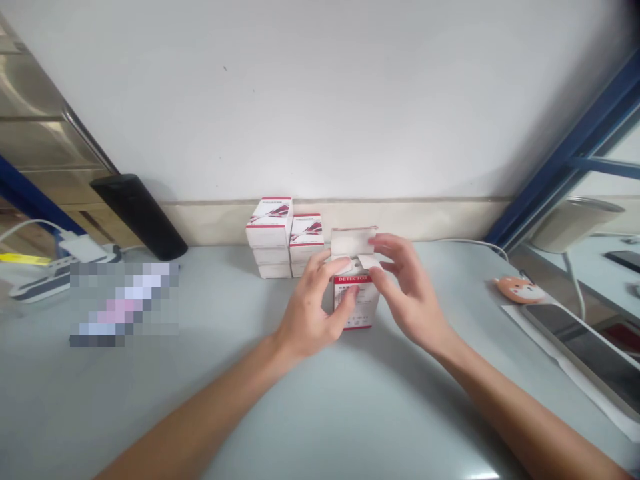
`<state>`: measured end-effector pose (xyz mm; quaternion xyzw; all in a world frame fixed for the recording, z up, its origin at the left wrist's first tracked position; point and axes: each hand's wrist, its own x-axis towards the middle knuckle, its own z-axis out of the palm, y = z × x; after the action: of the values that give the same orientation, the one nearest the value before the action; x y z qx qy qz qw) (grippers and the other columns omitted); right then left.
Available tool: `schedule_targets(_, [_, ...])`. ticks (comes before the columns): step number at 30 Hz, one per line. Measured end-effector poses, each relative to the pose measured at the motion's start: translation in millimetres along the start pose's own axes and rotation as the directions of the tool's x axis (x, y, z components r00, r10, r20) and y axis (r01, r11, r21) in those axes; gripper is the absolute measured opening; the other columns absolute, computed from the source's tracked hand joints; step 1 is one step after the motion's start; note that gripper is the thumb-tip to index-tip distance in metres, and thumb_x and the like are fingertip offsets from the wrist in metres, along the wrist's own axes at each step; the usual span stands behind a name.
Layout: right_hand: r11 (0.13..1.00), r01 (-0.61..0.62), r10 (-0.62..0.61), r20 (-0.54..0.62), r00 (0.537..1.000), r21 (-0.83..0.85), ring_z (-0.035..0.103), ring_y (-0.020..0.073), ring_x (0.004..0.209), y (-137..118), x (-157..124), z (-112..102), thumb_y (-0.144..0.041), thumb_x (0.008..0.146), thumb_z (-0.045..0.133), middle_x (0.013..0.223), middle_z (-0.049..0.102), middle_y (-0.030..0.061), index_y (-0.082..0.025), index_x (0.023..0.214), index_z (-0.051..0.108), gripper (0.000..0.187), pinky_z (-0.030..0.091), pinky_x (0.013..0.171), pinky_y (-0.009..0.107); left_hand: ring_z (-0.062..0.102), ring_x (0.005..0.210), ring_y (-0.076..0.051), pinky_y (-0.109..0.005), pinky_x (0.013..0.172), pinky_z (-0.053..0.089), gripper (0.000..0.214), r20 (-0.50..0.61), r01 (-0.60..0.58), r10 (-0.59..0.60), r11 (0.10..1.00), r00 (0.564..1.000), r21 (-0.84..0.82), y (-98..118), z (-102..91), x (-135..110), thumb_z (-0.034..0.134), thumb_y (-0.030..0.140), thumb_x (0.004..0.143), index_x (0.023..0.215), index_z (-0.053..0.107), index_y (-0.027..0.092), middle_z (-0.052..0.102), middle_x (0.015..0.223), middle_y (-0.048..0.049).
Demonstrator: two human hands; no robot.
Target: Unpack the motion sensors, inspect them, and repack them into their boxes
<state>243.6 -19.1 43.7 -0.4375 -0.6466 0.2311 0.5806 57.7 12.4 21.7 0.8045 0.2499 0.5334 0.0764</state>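
Observation:
A small white carton [361, 308] with red bands and the word DETECTOR stands upright on the desk in front of me. Its lid flap [353, 241] is raised at the back, and a small side flap [369, 262] sticks up at the right. My left hand [315, 303] grips the carton from the left, thumb across its printed front and fingers by the top edge. My right hand [411, 293] is at the carton's upper right, fingers apart, fingertips by the lid's edge and thumb by the side flap. The carton's inside is mostly hidden.
Stacked white-and-red cartons [270, 235] stand behind, left of my hands. At the left are a black cylindrical object [140, 217], a power strip [65, 270] and a blurred-out item [123, 303]. A phone [583, 347] and an orange animal-faced pouch [519, 290] lie right.

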Motion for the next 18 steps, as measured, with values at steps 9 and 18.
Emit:
schedule_targets(9, [0.814, -0.402, 0.342, 0.214, 0.915, 0.42, 0.067, 0.0248, 0.109, -6, 1, -2, -0.021, 0.088, 0.054, 0.132, 0.069, 0.0012, -0.035, 0.14, 0.046, 0.054, 0.058, 0.093, 0.043, 0.065, 0.116, -0.023, -0.039, 0.095, 0.058, 0.042, 0.056, -0.036, 0.037, 0.999, 0.998, -0.026, 3, 1.5, -4, 0.064, 0.018, 0.096, 0.135, 0.051, 0.026, 0.058, 0.128, -0.012])
schedule_targets(18, [0.909, -0.26, 0.188, 0.237, 0.953, 0.325, 0.062, 0.0221, 0.121, -6, -1, -3, -0.027, 0.101, 0.055, 0.127, 0.067, -0.0009, -0.034, 0.119, 0.064, 0.021, 0.053, 0.104, 0.038, 0.064, 0.116, -0.023, -0.039, 0.096, 0.057, 0.033, 0.052, -0.031, 0.034, 0.998, 0.998, -0.051, 1, -0.7, 0, 0.062, 0.016, 0.096, 0.127, 0.054, 0.025, 0.057, 0.125, -0.0106])
